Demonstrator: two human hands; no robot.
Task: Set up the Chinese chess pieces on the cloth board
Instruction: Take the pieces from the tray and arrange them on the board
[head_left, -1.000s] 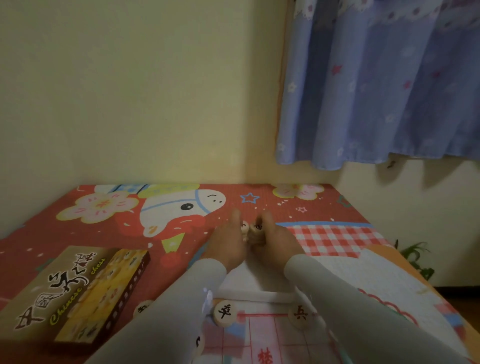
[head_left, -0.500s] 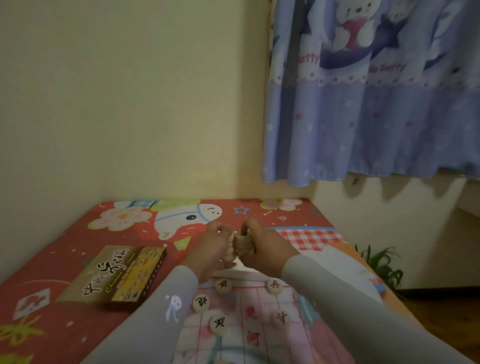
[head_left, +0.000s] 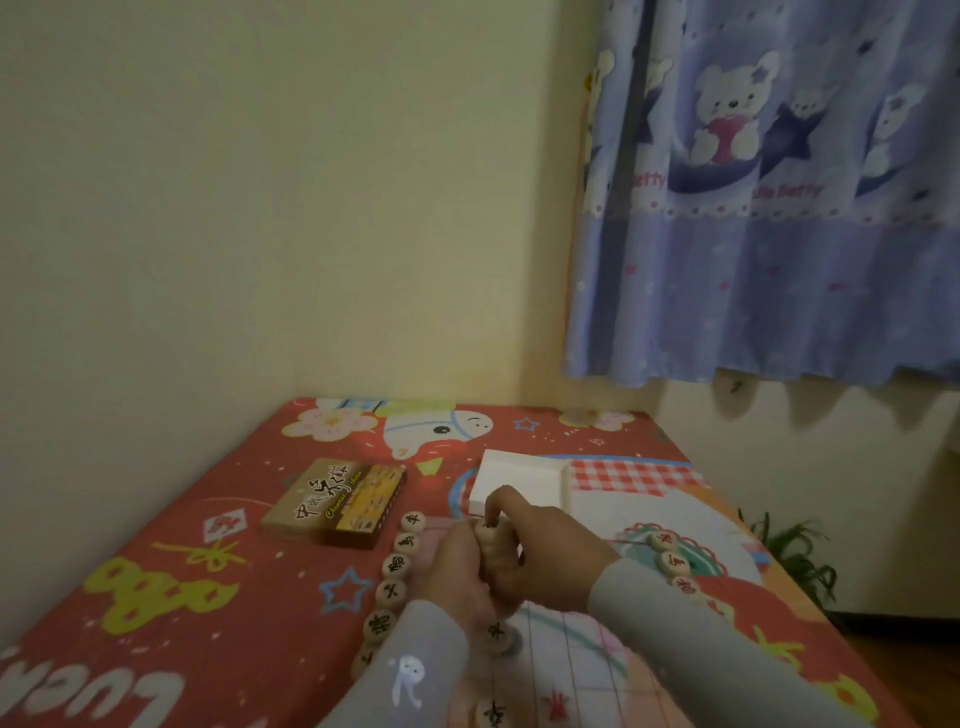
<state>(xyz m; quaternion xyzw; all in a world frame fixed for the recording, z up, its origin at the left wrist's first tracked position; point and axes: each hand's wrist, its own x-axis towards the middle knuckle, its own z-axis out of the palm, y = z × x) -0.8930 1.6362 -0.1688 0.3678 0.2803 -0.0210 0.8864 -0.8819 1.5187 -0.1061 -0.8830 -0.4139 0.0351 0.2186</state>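
Observation:
Above the far end of the cloth board (head_left: 571, 670), my left hand (head_left: 460, 569) and my right hand (head_left: 545, 551) are pressed together around a small stack of wooden chess pieces (head_left: 489, 540). A column of round pieces with black characters (head_left: 397, 566) lines the board's left edge. Three more pieces (head_left: 672, 564) lie in a row on the right side. One piece (head_left: 496, 634) sits just under my left wrist and another (head_left: 491, 712) nearer me. My sleeves hide much of the board.
The brown and yellow chess box (head_left: 337, 501) lies left of the board on the red cartoon table cover (head_left: 208, 571). A white tray (head_left: 524, 480) sits beyond my hands. Yellow walls meet behind the table, with a blue curtain (head_left: 769, 234) and a plant (head_left: 795, 551) at right.
The view has tipped up and shifted, bringing more of the board and its left column of pieces into sight. Both hands stayed clasped on the stacked pieces and came nearer me.

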